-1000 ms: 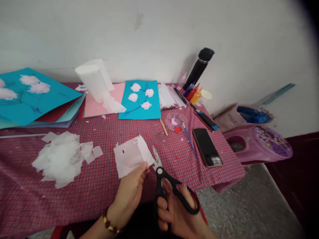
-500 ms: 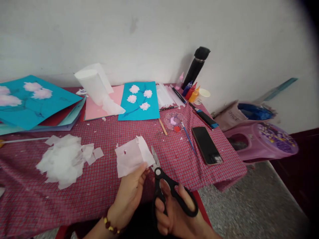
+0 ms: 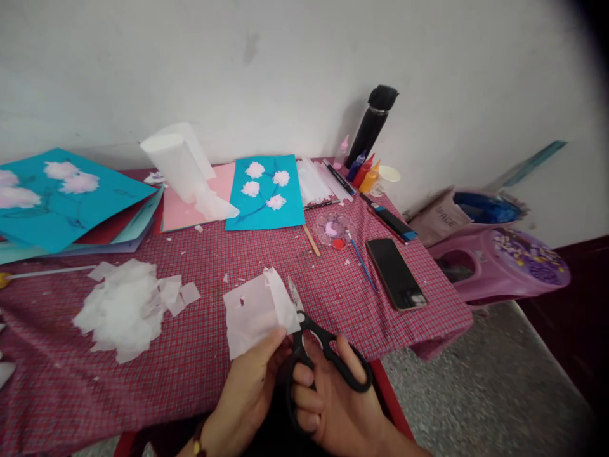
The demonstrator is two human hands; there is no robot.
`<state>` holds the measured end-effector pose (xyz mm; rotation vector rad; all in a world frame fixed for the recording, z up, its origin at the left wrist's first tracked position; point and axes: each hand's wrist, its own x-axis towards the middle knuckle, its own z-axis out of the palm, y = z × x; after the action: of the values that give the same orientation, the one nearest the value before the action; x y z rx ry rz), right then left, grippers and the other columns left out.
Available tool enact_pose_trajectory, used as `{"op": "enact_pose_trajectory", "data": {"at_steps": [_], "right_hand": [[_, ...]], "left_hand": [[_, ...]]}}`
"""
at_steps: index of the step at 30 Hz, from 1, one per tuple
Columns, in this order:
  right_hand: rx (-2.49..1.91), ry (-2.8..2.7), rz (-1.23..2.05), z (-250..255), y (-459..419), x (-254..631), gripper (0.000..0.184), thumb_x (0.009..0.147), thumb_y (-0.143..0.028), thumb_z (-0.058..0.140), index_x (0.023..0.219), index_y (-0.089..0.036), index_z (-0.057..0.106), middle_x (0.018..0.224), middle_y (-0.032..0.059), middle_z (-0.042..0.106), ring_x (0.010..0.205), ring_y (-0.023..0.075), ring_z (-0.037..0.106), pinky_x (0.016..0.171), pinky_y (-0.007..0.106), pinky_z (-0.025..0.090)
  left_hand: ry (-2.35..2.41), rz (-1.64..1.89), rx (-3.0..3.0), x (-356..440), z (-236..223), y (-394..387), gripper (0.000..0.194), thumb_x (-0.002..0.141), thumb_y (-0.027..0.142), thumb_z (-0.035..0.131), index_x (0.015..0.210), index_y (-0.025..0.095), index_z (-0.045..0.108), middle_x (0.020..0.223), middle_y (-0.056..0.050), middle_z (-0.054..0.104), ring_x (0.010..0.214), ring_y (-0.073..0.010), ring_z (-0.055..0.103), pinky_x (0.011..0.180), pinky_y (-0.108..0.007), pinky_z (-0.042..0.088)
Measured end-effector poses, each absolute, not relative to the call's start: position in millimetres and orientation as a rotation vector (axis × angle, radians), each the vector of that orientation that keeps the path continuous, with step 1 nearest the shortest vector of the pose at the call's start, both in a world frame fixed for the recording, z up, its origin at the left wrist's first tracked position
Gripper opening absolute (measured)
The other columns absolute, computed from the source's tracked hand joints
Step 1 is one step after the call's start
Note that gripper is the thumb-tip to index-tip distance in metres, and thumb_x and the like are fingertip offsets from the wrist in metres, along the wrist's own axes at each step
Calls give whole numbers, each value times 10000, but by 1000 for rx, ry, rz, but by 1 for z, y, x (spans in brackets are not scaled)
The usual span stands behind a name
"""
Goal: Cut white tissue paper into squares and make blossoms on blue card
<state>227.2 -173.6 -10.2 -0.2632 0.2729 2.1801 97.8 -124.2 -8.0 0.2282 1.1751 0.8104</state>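
My left hand (image 3: 254, 381) pinches the lower right part of a thin white tissue paper sheet (image 3: 252, 314), which has a folded strip on its right side and a small tear. In my right hand (image 3: 333, 393) is a pair of black-handled scissors (image 3: 328, 339), fingers and thumb through the loops. The blades point away from me, parted, at the paper's right edge. To the left lies a heap of cut tissue pieces (image 3: 124, 311) on the red checked cloth (image 3: 190, 381).
Behind stand a tissue roll (image 3: 176, 165), a blue card with paper flowers (image 3: 266, 193) and a black bottle (image 3: 371, 130). To the right are a paint palette (image 3: 334, 228), a paintbrush (image 3: 361, 263) and a phone (image 3: 396, 274). A pink stool (image 3: 495, 266) stands beyond the table edge.
Both hands have shifted slightly: the paper is a little lower and to the right, and the scissors sit closer against its right edge. My view has moved slightly.
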Motion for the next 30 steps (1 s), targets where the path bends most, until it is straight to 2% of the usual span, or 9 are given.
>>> {"op": "enact_pose_trajectory", "data": {"at_steps": [4,7,10,13,15,17,20,25,30], "right_hand": [[-326,281,2155,-8,-174,227,495,750,-624,641,1065,-250,564,774,-20,566,565,93,449,556,233,287],[-359,291,2156,-12,-175,229,436,756,-601,649,1033,-275,565,769,-25,575,564,96,460,563,237,285],[-363,289,2168,-17,-177,229,384,792,-588,614,998,-269,558,788,-16,587,573,104,484,571,248,290],[-362,266,2165,-22,-178,228,373,811,-580,595,983,-255,537,796,-11,595,587,110,504,576,256,297],[-365,251,2162,-24,-179,227,375,816,-570,597,998,-252,520,791,-13,599,590,112,512,576,259,298],[-375,238,2160,-25,-179,228,383,812,-564,607,1011,-251,507,789,-15,606,585,113,516,577,262,297],[-398,223,2156,-27,-181,230,406,788,-569,630,1004,-251,500,779,-22,609,576,111,516,573,263,294],[-411,194,2164,-32,-184,235,419,792,-579,615,1018,-253,480,778,-21,607,571,112,520,562,267,311],[-460,113,2171,-36,-184,239,452,786,-611,601,1010,-246,457,763,-22,598,551,109,520,539,260,332]], "left_hand": [[1066,624,593,68,-8,-140,227,772,368,652,895,189,717,869,-87,720,824,-221,666,757,-342,535],[889,250,1236,23,7,-146,111,786,248,619,810,263,726,763,-39,715,705,-190,656,642,-293,531],[802,456,1892,-7,26,-127,233,805,187,563,933,347,674,747,11,701,633,-169,633,543,-264,521],[1024,630,2417,1,27,-83,376,842,127,479,1162,290,588,1030,-58,687,936,-236,632,780,-379,549],[1016,552,2687,19,14,-52,450,846,53,420,1249,207,547,1187,-116,627,1067,-266,578,917,-468,489],[913,446,2845,37,-4,-27,475,852,33,430,1300,166,514,1300,-156,556,1182,-288,505,972,-490,449],[760,457,2956,52,-23,-9,356,876,96,487,1205,178,596,1300,-161,555,1214,-293,476,980,-496,435],[712,601,3001,52,-26,-13,183,893,160,508,893,173,691,1054,-115,662,1039,-258,560,871,-436,476],[763,615,2995,50,-30,-24,211,907,168,484,907,181,694,952,-84,688,926,-227,582,810,-402,460]]}}
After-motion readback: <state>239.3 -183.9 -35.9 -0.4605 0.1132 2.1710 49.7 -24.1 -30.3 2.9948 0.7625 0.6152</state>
